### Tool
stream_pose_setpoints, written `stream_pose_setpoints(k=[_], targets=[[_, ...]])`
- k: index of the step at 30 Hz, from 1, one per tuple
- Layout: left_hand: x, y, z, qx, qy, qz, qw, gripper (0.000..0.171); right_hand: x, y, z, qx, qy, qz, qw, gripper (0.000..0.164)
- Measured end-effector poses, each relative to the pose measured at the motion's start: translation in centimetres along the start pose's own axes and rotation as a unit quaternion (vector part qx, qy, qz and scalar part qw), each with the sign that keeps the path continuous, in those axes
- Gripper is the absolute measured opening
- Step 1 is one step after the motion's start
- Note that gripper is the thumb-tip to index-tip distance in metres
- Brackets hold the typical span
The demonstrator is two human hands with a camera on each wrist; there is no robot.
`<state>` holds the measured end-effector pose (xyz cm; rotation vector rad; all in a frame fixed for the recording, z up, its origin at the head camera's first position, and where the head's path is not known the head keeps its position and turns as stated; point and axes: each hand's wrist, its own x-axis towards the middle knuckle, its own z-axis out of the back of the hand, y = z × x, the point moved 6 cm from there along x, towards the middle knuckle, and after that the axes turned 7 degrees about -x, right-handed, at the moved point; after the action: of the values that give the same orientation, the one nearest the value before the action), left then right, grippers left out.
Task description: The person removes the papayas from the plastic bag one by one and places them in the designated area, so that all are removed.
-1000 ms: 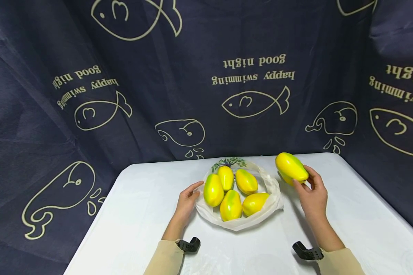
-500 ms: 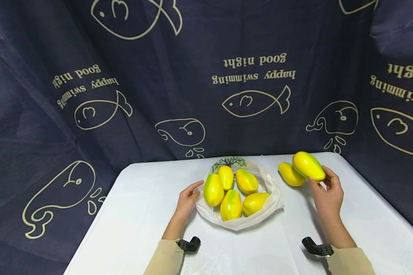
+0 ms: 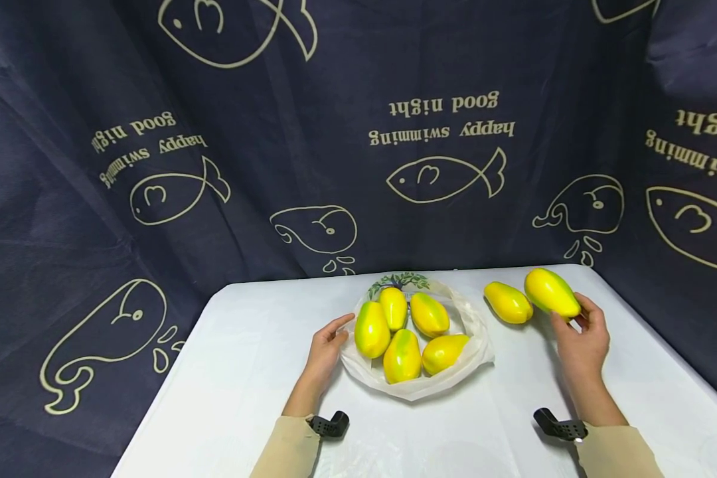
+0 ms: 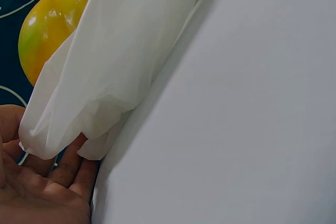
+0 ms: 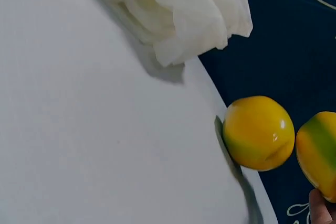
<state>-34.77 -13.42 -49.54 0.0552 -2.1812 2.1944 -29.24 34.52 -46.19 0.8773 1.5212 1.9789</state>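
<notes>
In the head view, an open white plastic bag (image 3: 415,390) stands mid-table with several yellow-green mangoes inside, such as the front mango (image 3: 402,358). My left hand (image 3: 324,348) holds the bag's left rim, and the left wrist view shows the plastic (image 4: 121,40) draping over some of its fingers. Over on the right, my right hand (image 3: 584,335) grips another mango (image 3: 551,293) by its near end, with the thumb underneath. Just left of it a loose mango (image 3: 508,303) lies on the table. Only a fingertip (image 5: 318,208) of the right hand shows in the right wrist view.
The white-covered table (image 3: 239,372) ends at a dark blue curtain (image 3: 334,146) printed with fish and whales, which also closes in both sides. Black wrist cameras (image 3: 330,425) sit at both cuffs.
My right hand has carried its mango rightward and a little lower, uncovering the loose mango that was largely hidden behind it. The left hand and bag have stayed in place.
</notes>
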Motion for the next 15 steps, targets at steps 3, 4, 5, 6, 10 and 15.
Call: stream_pose_setpoints(k=[3,4,5,6,10,15], targets=[[0.0,-0.1,0.0,-0.001,0.000,0.002,1.0000,0.039,0.3,-0.5,0.1,-0.023,-0.003,-0.007,1.000,0.056],[-0.1,-0.1,0.0,-0.003,0.000,0.004,1.0000,0.039,0.4,-0.8,0.1,-0.031,-0.002,-0.014,0.999,0.057],[-0.1,-0.2,0.0,-0.003,0.001,0.003,1.0000,0.039,0.5,-1.0,0.1,-0.039,-0.002,-0.020,0.999,0.057],[-0.1,-0.2,0.0,-0.003,0.001,0.003,1.0000,0.039,0.5,-1.2,0.0,-0.049,-0.001,-0.025,0.998,0.057],[-0.1,-0.2,0.0,-0.002,0.001,0.000,1.0000,0.039,0.7,-1.9,-0.2,-0.081,0.006,-0.051,0.995,0.058],[0.0,0.0,0.0,-0.001,0.001,0.001,1.0000,0.039,1.0,-2.5,-0.5,-0.110,0.012,-0.053,0.992,0.059]])
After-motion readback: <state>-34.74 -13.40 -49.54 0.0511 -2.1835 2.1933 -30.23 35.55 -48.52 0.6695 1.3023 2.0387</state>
